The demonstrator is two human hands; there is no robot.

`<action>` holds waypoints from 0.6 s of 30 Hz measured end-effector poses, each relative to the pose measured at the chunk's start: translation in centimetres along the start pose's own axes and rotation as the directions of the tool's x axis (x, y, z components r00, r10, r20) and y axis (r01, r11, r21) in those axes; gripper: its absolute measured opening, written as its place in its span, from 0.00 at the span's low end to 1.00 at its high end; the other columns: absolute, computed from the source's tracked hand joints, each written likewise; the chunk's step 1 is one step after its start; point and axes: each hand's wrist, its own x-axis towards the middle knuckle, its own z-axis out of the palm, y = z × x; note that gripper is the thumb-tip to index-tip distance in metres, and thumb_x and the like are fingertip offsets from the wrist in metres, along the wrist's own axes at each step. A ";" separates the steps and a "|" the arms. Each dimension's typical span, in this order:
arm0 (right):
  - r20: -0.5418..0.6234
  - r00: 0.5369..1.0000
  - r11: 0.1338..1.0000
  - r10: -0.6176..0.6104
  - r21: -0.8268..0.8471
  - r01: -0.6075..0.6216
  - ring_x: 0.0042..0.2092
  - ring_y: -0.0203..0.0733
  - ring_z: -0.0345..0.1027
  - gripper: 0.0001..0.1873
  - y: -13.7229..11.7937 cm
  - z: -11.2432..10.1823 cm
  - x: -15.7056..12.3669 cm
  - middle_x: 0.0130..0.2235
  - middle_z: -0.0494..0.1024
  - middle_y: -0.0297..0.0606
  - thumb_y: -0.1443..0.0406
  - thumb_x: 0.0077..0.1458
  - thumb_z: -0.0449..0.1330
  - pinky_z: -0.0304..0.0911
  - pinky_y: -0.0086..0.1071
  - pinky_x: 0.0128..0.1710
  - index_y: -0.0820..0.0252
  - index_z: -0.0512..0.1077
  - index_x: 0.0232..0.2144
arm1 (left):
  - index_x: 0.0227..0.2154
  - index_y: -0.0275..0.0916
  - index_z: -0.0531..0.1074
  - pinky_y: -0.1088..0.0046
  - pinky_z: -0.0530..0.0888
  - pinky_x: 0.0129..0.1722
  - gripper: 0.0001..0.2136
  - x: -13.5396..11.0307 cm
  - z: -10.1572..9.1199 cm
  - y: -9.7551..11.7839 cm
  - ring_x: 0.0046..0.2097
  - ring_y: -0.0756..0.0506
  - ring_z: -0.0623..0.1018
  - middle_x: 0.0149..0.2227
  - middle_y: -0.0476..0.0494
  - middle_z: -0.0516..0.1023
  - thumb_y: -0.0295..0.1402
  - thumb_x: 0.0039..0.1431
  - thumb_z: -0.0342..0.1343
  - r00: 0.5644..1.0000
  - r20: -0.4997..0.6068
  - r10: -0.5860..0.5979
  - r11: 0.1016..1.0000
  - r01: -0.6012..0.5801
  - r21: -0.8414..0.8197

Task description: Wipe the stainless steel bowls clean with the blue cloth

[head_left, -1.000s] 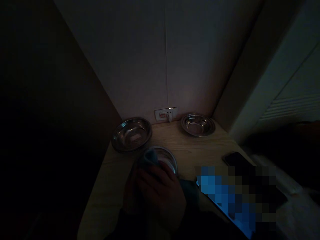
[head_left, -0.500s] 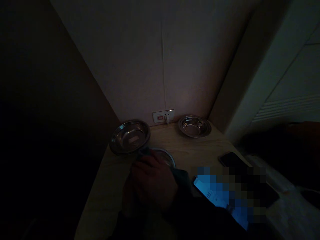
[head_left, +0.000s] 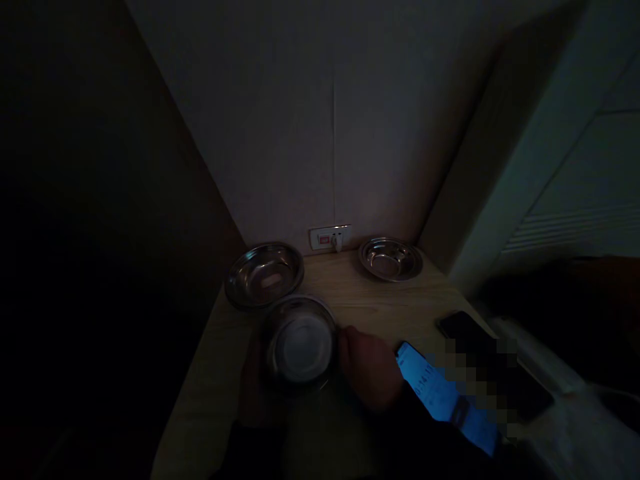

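Note:
In dim light I hold a small steel bowl [head_left: 301,345] tilted toward me above a wooden table [head_left: 380,303]. My left hand [head_left: 253,393] grips the bowl's left lower rim. On the bowl's right side, my right hand [head_left: 367,363] is closed at the rim; a dark cloth may be under it, but I cannot make it out. Two more steel bowls rest further back: a larger bowl [head_left: 264,273] at the left and a shallow bowl [head_left: 391,258] at the right.
A lit phone [head_left: 440,393] lies at the right near my wrist, and a dark phone [head_left: 463,325] lies beyond it. A wall socket with a plug [head_left: 330,237] sits at the table's back edge. A white door stands at the right.
My right hand came off the top of the bowl and moved to its right side. The bowl has tipped up, its inside now facing me.

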 end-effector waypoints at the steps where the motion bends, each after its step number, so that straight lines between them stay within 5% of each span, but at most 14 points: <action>1: 0.010 1.000 0.999 0.021 0.027 -0.022 0.20 0.40 0.66 0.16 0.4 -0.5 -0.5 0.19 0.73 0.37 0.67 0.60 0.47 0.51 0.31 0.20 0.57 0.67 0.23 | 0.39 0.46 0.77 0.58 0.46 0.66 0.15 -0.1 0.2 0.1 0.67 0.38 0.48 0.53 0.52 0.74 0.29 0.44 0.61 0.999 -0.020 0.032 0.999 -0.032 0.020; 3: -0.050 0.996 0.977 0.079 0.204 -0.067 0.21 0.40 0.66 0.18 1.1 -2.0 -0.9 0.19 0.71 0.36 0.62 0.61 0.43 0.53 0.31 0.21 0.56 0.64 0.22 | 0.41 0.45 0.76 0.59 0.48 0.65 0.16 -0.2 0.9 0.4 0.66 0.37 0.53 0.52 0.50 0.75 0.30 0.45 0.61 0.996 -0.032 0.086 0.995 -0.085 0.048; 6: -0.118 0.966 0.832 0.229 0.540 -0.132 0.27 0.41 0.68 0.16 2.4 -4.2 -0.4 0.24 0.72 0.35 0.59 0.59 0.42 0.60 0.32 0.25 0.57 0.66 0.30 | 0.42 0.45 0.76 0.57 0.54 0.64 0.15 -0.4 1.9 0.9 0.63 0.37 0.60 0.51 0.48 0.76 0.34 0.48 0.59 0.997 0.000 0.072 0.997 -0.072 0.000; 11: -0.014 0.973 0.657 0.232 0.739 -0.146 0.34 0.45 0.70 0.21 3.8 -5.8 1.5 0.33 0.74 0.36 0.61 0.51 0.49 0.68 0.38 0.34 0.60 0.63 0.48 | 0.40 0.45 0.76 0.56 0.55 0.63 0.13 -0.3 2.2 1.0 0.62 0.38 0.62 0.50 0.48 0.77 0.35 0.51 0.57 0.998 -0.058 0.026 0.999 -0.028 -0.041; 14: -0.200 0.962 0.707 0.184 0.707 0.012 0.38 0.46 0.71 0.23 3.7 -6.4 2.8 0.37 0.75 0.40 0.61 0.49 0.55 0.69 0.40 0.38 0.61 0.62 0.48 | 0.39 0.45 0.77 0.58 0.52 0.64 0.13 -0.2 1.6 0.4 0.63 0.37 0.61 0.49 0.48 0.77 0.32 0.48 0.60 0.998 -0.061 0.022 0.999 -0.023 -0.022; 18: -0.566 0.818 0.841 0.105 0.489 0.231 0.43 0.46 0.69 0.19 2.2 -6.1 3.4 0.43 0.73 0.44 0.61 0.52 0.58 0.67 0.39 0.42 0.59 0.63 0.47 | 0.42 0.43 0.76 0.58 0.54 0.63 0.15 0.0 1.3 -0.5 0.62 0.38 0.61 0.50 0.46 0.76 0.34 0.49 0.59 1.000 -0.019 -0.011 0.995 0.009 -0.097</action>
